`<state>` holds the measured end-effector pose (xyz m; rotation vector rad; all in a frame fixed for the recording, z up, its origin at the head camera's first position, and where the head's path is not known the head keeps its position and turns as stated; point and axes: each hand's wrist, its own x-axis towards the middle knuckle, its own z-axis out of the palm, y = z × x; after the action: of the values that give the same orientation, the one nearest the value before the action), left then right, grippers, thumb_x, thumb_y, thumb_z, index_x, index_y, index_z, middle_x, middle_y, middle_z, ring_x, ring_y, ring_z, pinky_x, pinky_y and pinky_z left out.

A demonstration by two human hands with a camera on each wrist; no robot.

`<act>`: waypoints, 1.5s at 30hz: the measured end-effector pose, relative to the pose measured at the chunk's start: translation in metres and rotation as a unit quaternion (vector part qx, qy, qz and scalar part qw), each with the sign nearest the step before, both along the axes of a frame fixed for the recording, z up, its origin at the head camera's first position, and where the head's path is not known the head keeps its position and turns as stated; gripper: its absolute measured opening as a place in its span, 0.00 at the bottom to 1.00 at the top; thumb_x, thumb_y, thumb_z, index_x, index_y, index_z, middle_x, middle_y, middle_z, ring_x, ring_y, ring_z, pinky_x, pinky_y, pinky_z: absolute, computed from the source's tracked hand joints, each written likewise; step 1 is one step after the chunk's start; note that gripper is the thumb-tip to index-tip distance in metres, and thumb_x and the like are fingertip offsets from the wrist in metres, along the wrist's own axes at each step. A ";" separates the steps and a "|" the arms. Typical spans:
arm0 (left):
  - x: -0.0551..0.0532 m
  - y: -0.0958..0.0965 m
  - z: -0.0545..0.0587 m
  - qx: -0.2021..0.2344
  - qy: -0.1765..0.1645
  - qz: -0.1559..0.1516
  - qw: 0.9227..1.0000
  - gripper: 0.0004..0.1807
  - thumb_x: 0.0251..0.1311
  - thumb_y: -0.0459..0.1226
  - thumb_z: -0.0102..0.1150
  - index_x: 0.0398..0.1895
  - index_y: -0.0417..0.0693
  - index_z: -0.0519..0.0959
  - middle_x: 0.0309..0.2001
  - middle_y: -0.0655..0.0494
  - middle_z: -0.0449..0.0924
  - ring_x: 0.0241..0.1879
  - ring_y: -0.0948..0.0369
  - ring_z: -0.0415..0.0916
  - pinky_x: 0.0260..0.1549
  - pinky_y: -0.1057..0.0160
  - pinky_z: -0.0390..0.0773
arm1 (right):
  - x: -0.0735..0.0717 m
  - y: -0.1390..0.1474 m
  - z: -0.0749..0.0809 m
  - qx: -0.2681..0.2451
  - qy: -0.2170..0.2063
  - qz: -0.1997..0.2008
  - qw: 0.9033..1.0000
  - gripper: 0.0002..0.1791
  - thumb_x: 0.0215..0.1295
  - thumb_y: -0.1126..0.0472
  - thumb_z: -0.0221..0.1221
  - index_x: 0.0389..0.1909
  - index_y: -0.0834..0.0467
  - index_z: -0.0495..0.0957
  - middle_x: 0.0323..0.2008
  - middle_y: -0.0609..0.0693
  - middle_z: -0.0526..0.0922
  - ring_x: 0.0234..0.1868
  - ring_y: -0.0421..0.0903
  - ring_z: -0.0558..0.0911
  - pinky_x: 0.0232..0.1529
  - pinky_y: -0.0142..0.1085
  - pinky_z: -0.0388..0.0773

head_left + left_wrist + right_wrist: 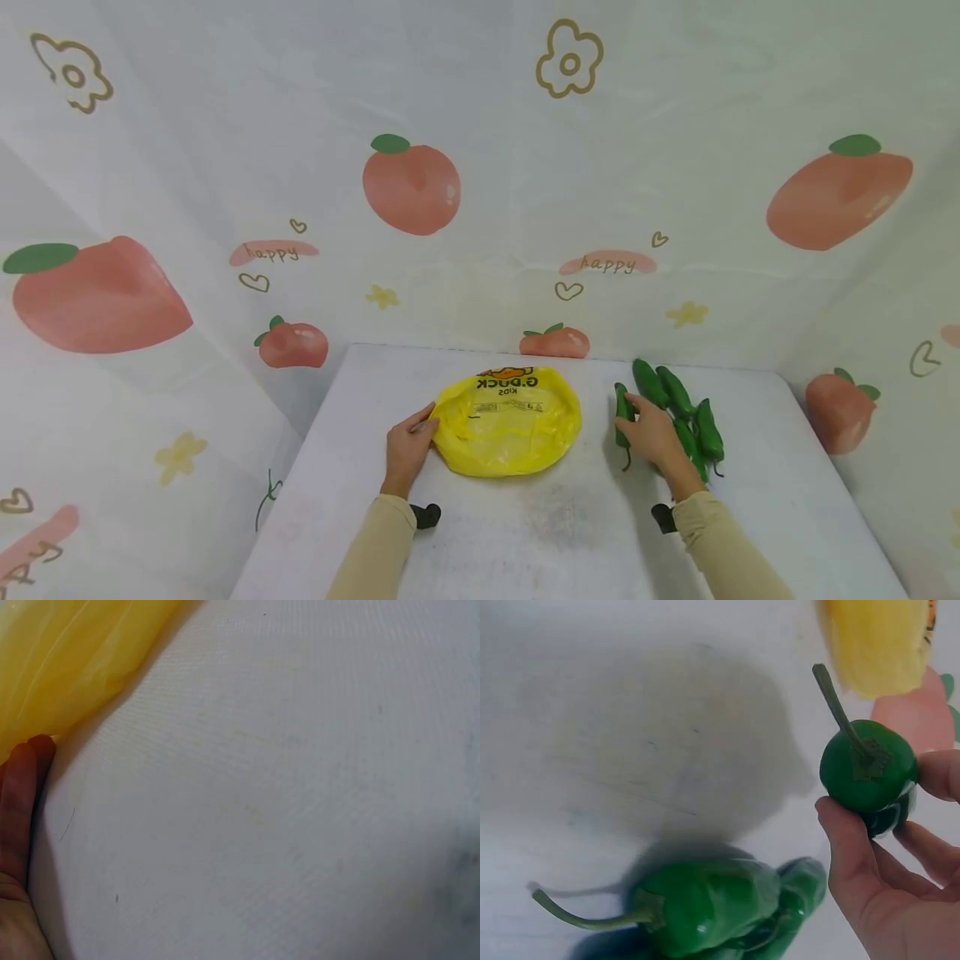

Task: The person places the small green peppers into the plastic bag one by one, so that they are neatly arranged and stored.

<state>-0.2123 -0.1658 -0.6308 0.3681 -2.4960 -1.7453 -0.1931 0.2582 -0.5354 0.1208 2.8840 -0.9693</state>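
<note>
A yellow plastic bag (517, 433) with "G.DUCK KIDS" printing lies with its mouth spread on the white table. My left hand (408, 446) pinches the bag's left edge; the left wrist view catches only part of the fingers (19, 799) against the yellow film (67, 667). To the right of the bag, my right hand (656, 433) grips a green pepper (622, 415), its stem pointing toward me. In the right wrist view the held pepper (866, 765) sits between thumb and fingers. Several more green peppers (707, 429) lie beside and partly beneath that hand.
The white table (487, 542) meets a white cloth backdrop (480, 292) printed with peaches, flowers and "happy". Its left and right edges run down toward me. A dark strap (426, 516) sits at the left wrist, another (663, 517) at the right.
</note>
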 end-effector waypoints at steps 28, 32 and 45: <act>0.000 0.001 0.000 -0.009 0.010 0.012 1.000 0.18 0.65 0.45 0.64 0.58 0.66 0.85 0.56 0.55 0.87 0.26 0.63 0.81 0.30 0.71 0.81 | -0.023 -0.022 0.033 -0.115 -0.008 -0.008 0.993 0.37 0.66 0.55 0.59 0.77 0.52 0.63 0.61 0.71 0.78 0.29 0.44 0.87 0.35 0.37 0.86; 0.001 0.001 0.000 -0.013 0.014 0.011 1.000 0.18 0.65 0.45 0.64 0.58 0.65 0.85 0.55 0.54 0.88 0.26 0.64 0.80 0.30 0.71 0.81 | -0.026 -0.030 0.033 -0.141 -0.013 -0.006 0.990 0.38 0.66 0.56 0.59 0.78 0.51 0.62 0.63 0.71 0.76 0.33 0.46 0.88 0.37 0.40 0.88; 0.002 0.003 0.000 -0.022 0.032 0.013 0.999 0.18 0.65 0.45 0.64 0.58 0.65 0.85 0.56 0.55 0.87 0.25 0.63 0.79 0.30 0.71 0.80 | -0.034 -0.056 0.036 -0.187 -0.029 0.025 0.982 0.38 0.69 0.55 0.63 0.78 0.47 0.62 0.64 0.70 0.76 0.40 0.51 0.90 0.41 0.46 0.88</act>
<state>-0.2100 -0.1631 -0.6305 0.3355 -2.4697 -1.6626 -0.2275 0.2021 -0.4995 0.0450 2.5833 -1.4472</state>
